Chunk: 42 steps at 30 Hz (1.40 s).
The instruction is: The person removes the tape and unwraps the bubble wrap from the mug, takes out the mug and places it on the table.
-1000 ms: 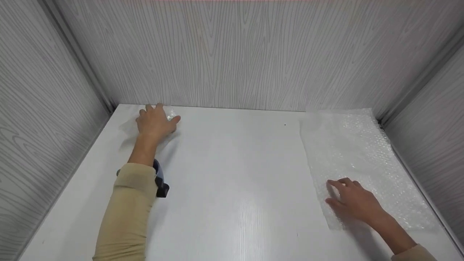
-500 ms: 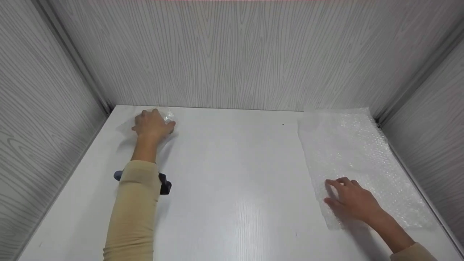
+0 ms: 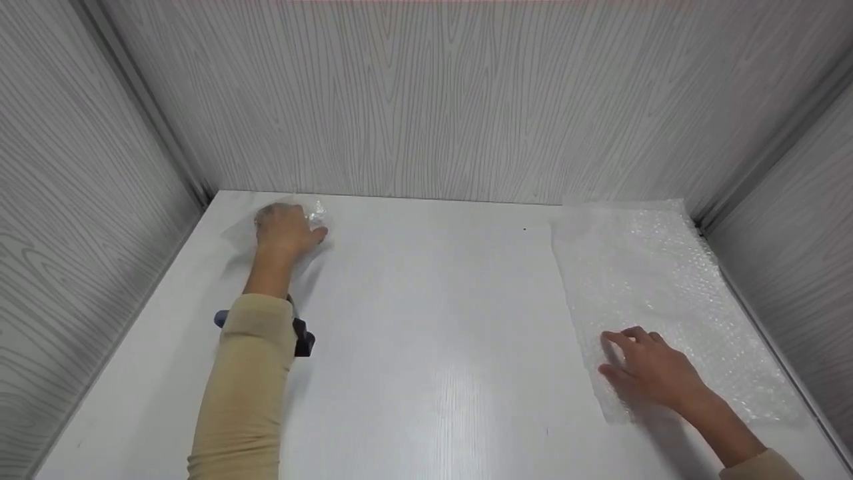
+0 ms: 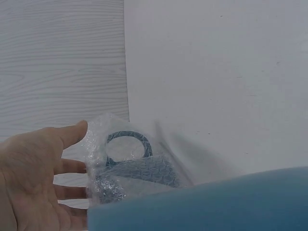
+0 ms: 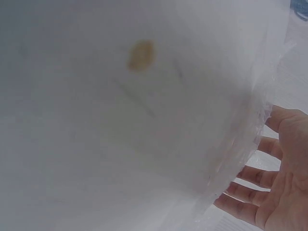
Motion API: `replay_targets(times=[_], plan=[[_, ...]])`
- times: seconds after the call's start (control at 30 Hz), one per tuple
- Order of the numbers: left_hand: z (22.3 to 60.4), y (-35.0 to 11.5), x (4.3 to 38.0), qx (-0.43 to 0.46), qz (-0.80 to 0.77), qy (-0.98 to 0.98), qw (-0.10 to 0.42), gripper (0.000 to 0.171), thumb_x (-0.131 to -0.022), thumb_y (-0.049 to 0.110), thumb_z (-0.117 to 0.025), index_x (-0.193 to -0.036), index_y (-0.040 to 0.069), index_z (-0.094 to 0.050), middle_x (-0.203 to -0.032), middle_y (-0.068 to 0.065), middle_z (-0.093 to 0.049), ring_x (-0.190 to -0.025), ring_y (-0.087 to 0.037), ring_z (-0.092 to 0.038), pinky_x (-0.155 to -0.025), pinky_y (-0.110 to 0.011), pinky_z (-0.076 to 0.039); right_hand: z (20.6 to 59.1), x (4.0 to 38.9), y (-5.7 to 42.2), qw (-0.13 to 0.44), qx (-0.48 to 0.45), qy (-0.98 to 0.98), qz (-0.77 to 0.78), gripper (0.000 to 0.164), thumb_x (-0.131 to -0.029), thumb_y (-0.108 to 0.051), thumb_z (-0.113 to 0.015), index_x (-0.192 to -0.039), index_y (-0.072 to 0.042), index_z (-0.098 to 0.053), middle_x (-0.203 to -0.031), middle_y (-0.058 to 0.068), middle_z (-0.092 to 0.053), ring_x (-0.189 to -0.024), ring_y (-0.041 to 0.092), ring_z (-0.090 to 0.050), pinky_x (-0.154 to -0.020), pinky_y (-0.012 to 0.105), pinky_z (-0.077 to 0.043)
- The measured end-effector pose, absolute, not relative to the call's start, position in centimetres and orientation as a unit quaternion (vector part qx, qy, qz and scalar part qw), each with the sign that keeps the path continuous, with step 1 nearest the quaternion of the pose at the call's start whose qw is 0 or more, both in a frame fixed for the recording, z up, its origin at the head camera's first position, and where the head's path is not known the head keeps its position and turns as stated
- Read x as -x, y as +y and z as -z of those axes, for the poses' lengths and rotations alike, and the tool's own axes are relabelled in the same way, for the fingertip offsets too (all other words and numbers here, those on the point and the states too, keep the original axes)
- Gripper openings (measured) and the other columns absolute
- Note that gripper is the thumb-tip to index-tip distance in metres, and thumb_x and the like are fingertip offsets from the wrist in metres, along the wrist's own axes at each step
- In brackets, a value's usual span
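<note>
At the far left of the table, my left hand (image 3: 285, 230) grips a bubble-wrapped bundle (image 3: 316, 212), its fingers bent down over the top and its thumb at the right side. Through the wrap in the left wrist view, a dark ring-shaped part (image 4: 129, 134) and a dark body show; what kind of thing it is I cannot tell. Over on the right, my right hand (image 3: 656, 370) rests at the left edge of a flat bubble wrap sheet (image 3: 633, 267), fingers slightly bent and thumb apart. Fingers (image 5: 260, 175) in the right wrist view meet the sheet's edge.
A white tabletop (image 3: 426, 313) lies between the hands. Grey wood-grain panels (image 3: 426, 100) close off the back and both sides. The sheet reaches up to the back panel and close to the right one. A dark wrist strap (image 3: 303, 337) sits at the left cuff.
My left hand's fingers have gone from spread over the bundle to bent down around it, and the left forearm has turned slightly. My right hand and the sheet stay as they were.
</note>
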<state>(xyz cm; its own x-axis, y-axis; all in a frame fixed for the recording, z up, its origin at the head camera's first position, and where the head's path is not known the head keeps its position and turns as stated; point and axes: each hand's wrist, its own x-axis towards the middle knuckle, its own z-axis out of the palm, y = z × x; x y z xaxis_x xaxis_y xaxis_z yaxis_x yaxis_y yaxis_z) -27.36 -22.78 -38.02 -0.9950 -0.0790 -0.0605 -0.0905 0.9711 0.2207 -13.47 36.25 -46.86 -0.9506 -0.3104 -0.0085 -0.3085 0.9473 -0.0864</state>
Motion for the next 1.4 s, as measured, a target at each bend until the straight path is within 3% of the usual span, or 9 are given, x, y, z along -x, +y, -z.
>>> replay_targets(times=[0.2, 0.57, 0.73, 0.97, 1.2, 1.4], plan=[[38.0, -22.1, 27.6, 0.037, -0.088, 0.995, 0.027, 0.075, -0.104, 0.042, -0.054, -0.141, -0.023, -0.047, -0.144, -0.049, -0.047, -0.139, -0.065, -0.045, -0.118, -0.073, -0.037, 46.8, 13.3, 36.5, 0.014, 0.151, 0.987, 0.045, 0.056, -0.095, -0.040, -0.077, -0.140, -0.009, -0.064, -0.129, 0.025, -0.067, -0.109, 0.046, -0.067, -0.063, 0.052, -0.060], [37.3, -21.0, 27.6, 0.013, -0.082, 0.995, 0.057, 0.078, -0.106, 0.043, -0.051, -0.152, -0.019, -0.037, -0.156, -0.046, -0.035, -0.149, -0.062, -0.033, -0.125, -0.071, -0.028, 46.8, 13.1, 37.0, 0.025, 0.144, 0.988, 0.046, 0.058, -0.096, -0.041, -0.075, -0.142, -0.009, -0.063, -0.131, 0.025, -0.066, -0.109, 0.045, -0.066, -0.061, 0.050, -0.060], [37.8, -21.8, 27.7, 0.017, -0.070, 0.997, 0.031, 0.067, -0.104, 0.031, -0.060, -0.147, -0.017, -0.044, -0.145, -0.046, -0.047, -0.140, -0.063, -0.045, -0.119, -0.072, -0.037, 46.8, 13.1, 37.0, 0.030, 0.143, 0.988, 0.045, 0.058, -0.095, -0.042, -0.076, -0.142, -0.009, -0.063, -0.132, 0.024, -0.066, -0.111, 0.045, -0.066, -0.063, 0.051, -0.060], [38.6, -22.8, 27.9, 0.022, -0.068, 0.997, -0.001, 0.058, -0.093, 0.013, -0.075, -0.141, -0.010, -0.051, -0.134, -0.039, -0.057, -0.125, -0.061, -0.058, -0.105, -0.063, -0.054, 46.8, 13.3, 37.1, 0.026, 0.148, 0.988, 0.040, 0.058, -0.094, -0.041, -0.076, -0.141, -0.009, -0.063, -0.130, 0.024, -0.067, -0.110, 0.045, -0.066, -0.062, 0.050, -0.060], [38.9, -23.1, 27.7, 0.021, -0.061, 0.998, -0.026, 0.047, -0.095, 0.008, -0.073, -0.135, -0.010, -0.057, -0.128, -0.037, -0.062, -0.123, -0.057, -0.062, -0.105, -0.060, -0.056, 46.7, 13.3, 37.0, 0.029, 0.146, 0.988, 0.045, 0.058, -0.095, -0.043, -0.076, -0.141, -0.009, -0.064, -0.131, 0.024, -0.067, -0.111, 0.045, -0.066, -0.062, 0.051, -0.060], [39.0, -23.2, 27.7, 0.001, -0.056, 0.997, -0.050, 0.035, -0.088, -0.007, -0.073, -0.122, -0.011, -0.064, -0.115, -0.035, -0.070, -0.111, -0.051, -0.070, -0.100, -0.057, -0.057, 46.4, 13.2, 36.9, 0.038, 0.147, 0.987, 0.046, 0.059, -0.096, -0.043, -0.075, -0.142, -0.009, -0.062, -0.132, 0.024, -0.066, -0.111, 0.044, -0.065, -0.061, 0.048, -0.059]])
